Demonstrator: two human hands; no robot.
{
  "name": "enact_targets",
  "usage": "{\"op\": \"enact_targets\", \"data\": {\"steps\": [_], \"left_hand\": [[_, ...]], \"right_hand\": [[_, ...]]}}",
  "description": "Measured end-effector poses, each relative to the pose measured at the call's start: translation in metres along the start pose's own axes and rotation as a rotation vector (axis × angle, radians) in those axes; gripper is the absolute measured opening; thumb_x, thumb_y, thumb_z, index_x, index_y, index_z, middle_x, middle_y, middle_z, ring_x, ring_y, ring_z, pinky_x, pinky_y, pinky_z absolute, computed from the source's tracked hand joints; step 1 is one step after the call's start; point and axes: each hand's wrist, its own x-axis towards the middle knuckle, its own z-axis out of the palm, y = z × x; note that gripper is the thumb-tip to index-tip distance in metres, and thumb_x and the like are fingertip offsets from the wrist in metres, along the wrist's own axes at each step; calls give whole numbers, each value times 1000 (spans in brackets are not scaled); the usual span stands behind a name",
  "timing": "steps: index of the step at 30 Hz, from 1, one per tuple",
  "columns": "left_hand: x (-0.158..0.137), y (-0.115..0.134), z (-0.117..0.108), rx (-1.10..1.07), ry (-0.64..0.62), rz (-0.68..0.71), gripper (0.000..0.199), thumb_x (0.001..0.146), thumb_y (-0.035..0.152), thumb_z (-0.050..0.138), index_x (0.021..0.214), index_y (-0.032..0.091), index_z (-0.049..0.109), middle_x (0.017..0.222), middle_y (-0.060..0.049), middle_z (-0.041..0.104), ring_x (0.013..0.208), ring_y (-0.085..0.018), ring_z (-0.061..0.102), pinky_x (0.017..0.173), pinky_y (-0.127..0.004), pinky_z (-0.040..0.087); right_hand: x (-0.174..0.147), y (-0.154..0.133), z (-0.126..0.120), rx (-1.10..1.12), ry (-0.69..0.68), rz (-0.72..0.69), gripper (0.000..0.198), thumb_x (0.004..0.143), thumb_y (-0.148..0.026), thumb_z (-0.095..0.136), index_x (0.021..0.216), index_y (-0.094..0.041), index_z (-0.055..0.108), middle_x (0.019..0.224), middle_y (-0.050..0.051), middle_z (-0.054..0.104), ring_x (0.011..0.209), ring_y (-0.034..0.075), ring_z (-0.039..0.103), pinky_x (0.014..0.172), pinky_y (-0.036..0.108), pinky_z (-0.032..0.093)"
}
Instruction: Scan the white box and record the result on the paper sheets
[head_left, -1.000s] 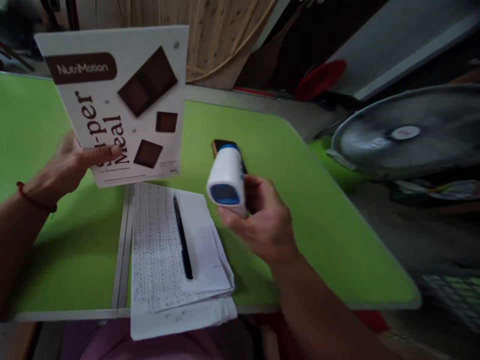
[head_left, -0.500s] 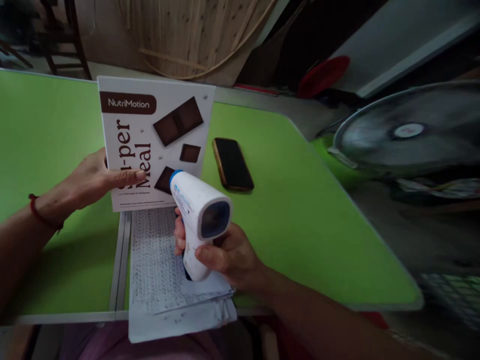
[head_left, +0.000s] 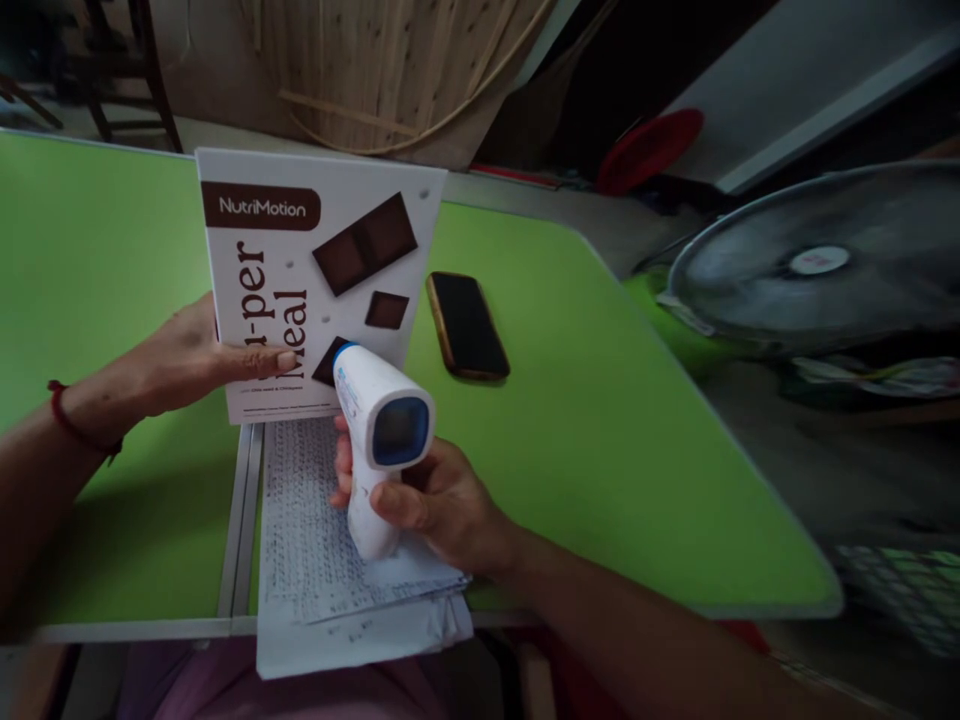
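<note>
A white box (head_left: 285, 262) marked "NutriMotion", with pictures of brown chocolate pieces, is held up by my left hand (head_left: 187, 350). The thumb lies across its front; the other fingers are hidden behind it. My right hand (head_left: 442, 510) is wrapped round the grip of a white infrared thermometer (head_left: 379, 400). Its blue-rimmed front end overlaps the lower right of the box in view; whether they touch I cannot tell. Its dark screen faces me. Below both lies a stack of handwritten papers (head_left: 307, 560) on the green table (head_left: 585, 460).
A black phone (head_left: 469, 325) in a brown-edged case lies right of the box. A metal strip (head_left: 241, 530) runs along the join in the tabletop. Beyond the table's right edge stands a fan (head_left: 817, 260). A dark chair (head_left: 124, 80) and a round wooden panel (head_left: 397, 65) are at the back.
My right hand has shifted the thermometer slightly left and turned its screen more toward me. The box has turned a little, its right edge now farther right.
</note>
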Motion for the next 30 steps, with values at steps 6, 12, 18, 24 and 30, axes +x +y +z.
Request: {"op": "enact_targets", "data": {"steps": [6,12,18,24,30], "left_hand": [[1,-3,-3,-28,-22,28,39,90,21,65,129,21,60,114,-7,73,89,-18,73,74,-27,61],[2,-6,-3,-57,-26,59,43,91,26,68,132,19,59,115,-8,73,90,-18,73,74,-27,60],[4,-12,-4,-111,-64,101,45,88,35,74,128,19,61,110,-8,74,87,-21,73,75,-28,62],[3,-11,-7,-81,-87,116,39,89,32,73,125,21,62,110,-7,74,87,-20,73,73,-26,62],[5,-10,-8,-58,-115,123,38,90,27,71,126,20,61,114,-8,73,96,-21,73,76,-25,62]], "right_hand": [[-3,1,-2,12,5,15,33,73,-41,82,92,-22,63,83,-1,65,76,12,67,75,32,62],[-2,-1,-2,14,6,32,35,71,-44,83,90,-21,63,82,-1,62,73,11,64,72,31,61],[-3,0,-3,25,11,59,39,70,-46,84,91,-20,64,82,0,62,74,12,61,73,32,59],[-2,0,-3,29,4,65,37,71,-45,84,92,-21,64,82,-1,61,74,11,61,72,31,58],[-1,1,-2,64,-24,56,36,72,-43,83,93,-22,63,82,-2,62,74,11,60,74,31,59]]}}
